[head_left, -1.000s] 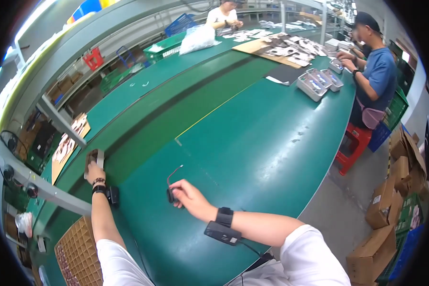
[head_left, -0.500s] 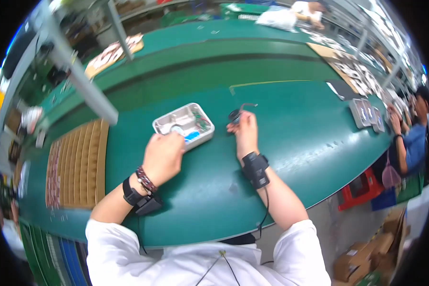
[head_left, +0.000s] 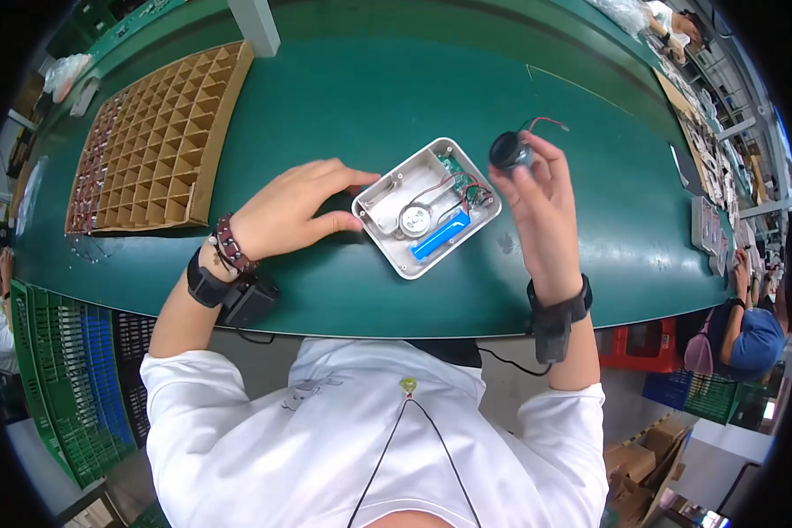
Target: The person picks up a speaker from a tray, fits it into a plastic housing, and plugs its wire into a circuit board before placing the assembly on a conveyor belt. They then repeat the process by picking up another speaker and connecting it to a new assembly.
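Observation:
A white plastic housing (head_left: 385,246) lies open side up on the bench, tilted in angle. Inside it are a round silver speaker (head_left: 414,220), a blue cylindrical battery (head_left: 441,235), a green circuit board (head_left: 454,171) and thin wires. My left hand (head_left: 301,209) is at the housing's left edge, thumb and index finger spread apart, fingertips at or against the rim. To the right of the housing, my right hand (head_left: 541,198) pinches a small black round speaker (head_left: 507,151) raised over the bench. Red and black wires (head_left: 547,121) trail from it.
A cardboard divider tray (head_left: 163,132) with many cells sits at the left, beside a grey post (head_left: 255,26). Clear-lidded boxes (head_left: 706,231) and a dark flat sheet (head_left: 686,169) lie on the right. Other people work at the far right and left. Green crates (head_left: 53,370) stand at lower left.
My view has tilted downward and shifted. My left hand, earlier over the housing's near left corner, is now at its left side with fingers spread. My right hand keeps the black speaker, now turned upward.

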A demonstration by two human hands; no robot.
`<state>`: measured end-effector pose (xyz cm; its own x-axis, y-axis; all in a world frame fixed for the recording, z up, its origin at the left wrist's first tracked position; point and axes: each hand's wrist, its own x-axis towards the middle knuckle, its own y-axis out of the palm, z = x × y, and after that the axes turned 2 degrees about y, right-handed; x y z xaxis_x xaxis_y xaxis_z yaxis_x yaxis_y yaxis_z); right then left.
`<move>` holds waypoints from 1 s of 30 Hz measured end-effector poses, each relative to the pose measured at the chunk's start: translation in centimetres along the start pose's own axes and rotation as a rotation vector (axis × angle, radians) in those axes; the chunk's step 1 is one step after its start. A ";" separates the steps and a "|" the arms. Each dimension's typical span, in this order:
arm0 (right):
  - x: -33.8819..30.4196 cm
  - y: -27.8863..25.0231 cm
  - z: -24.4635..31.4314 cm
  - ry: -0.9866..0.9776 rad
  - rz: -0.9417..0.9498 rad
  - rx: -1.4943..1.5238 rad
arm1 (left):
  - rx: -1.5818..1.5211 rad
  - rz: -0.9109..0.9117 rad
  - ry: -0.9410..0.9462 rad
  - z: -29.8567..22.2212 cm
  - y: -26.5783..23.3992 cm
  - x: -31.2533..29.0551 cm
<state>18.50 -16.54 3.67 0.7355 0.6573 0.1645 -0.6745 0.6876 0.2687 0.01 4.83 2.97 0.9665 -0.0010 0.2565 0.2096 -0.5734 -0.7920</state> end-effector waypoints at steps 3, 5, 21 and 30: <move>-2.5 1.1 0.4 0.116 0.212 -0.064 | 0.090 0.038 0.002 -1.5 0.9 -0.7; -3.8 1.6 0.5 0.099 0.245 -0.187 | 0.122 0.058 -0.001 -2.9 1.3 -1.4; -3.6 1.9 1.0 -0.242 0.670 -1.082 | -0.196 -0.028 0.004 -3.2 4.0 -1.7; -3.0 2.6 0.6 -0.339 0.769 -1.194 | -0.232 -0.012 -0.023 -3.2 4.0 -1.8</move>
<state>14.58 -16.91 4.43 0.0420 0.9867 0.1570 -0.4264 0.1598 -0.8903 -1.41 -0.08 1.15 0.9678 0.0239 0.2507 0.1841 -0.7465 -0.6394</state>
